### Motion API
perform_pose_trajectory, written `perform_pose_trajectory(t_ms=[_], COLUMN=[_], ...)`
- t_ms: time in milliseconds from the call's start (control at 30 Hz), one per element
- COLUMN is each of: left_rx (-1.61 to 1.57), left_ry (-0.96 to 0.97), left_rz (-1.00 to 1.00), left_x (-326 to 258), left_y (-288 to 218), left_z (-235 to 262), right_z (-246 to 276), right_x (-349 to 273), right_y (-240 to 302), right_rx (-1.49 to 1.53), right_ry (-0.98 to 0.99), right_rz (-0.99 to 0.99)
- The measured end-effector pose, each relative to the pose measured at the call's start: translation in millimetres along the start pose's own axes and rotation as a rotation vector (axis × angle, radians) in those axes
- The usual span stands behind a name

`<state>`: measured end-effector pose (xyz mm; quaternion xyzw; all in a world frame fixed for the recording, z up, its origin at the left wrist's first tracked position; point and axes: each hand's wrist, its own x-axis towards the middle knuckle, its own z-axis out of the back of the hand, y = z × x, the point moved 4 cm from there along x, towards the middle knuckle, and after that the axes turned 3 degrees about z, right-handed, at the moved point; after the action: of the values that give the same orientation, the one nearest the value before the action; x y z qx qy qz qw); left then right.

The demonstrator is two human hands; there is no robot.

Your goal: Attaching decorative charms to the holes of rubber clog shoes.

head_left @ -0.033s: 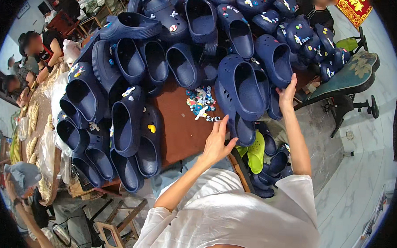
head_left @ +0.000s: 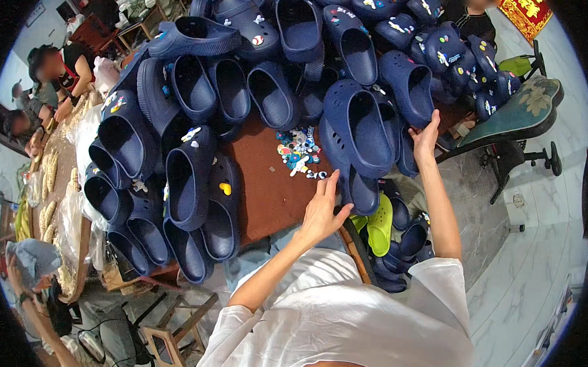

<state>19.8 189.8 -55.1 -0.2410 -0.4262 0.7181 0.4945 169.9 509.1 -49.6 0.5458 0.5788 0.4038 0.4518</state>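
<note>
Navy foam clogs lie in overlapping pairs and heaps across a brown table point(head_left: 267, 202). My left hand point(head_left: 320, 214) is open, thumb apart from the fingers, beside the heel of a navy clog point(head_left: 368, 131) in the near right stack. Fingertips of this hand come close to a small pile of cartoon shoe charms point(head_left: 299, 151) in white, blue and black. At the stack's right side my right hand point(head_left: 425, 138) has its fingers stretched up against the heel of another navy clog point(head_left: 408, 90). Its palm side is partly hidden.
Below the table's right edge lie more navy clogs and a lime green clog point(head_left: 379, 226). A padded chair point(head_left: 520, 111) stands at the right. Left are a long table point(head_left: 62, 167) with pale bundles, several people, and a wooden stool point(head_left: 176, 332).
</note>
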Motion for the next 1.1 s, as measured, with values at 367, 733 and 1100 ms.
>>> perform_pose_trajectory(t_ms=[367, 733, 1100], left_rx=[-0.126, -0.314, -0.589], left_ry=[0.064, 0.066, -0.103], left_rz=[0.185, 0.329, 0.342], left_x=[-6.6, 1.6, -18.4], left_y=[22.2, 44.0, 42.7], left_z=[-30.4, -67.5, -23.6], right_z=[26.8, -35.0, -20.3], right_x=[-39.1, -172.4, -132.0], right_y=[-30.9, 8.0, -3.6], right_rx=[-0.043, -0.139, 0.287], right_ry=[-0.073, 0.538, 0.277], right_rz=[0.080, -0.217, -0.352])
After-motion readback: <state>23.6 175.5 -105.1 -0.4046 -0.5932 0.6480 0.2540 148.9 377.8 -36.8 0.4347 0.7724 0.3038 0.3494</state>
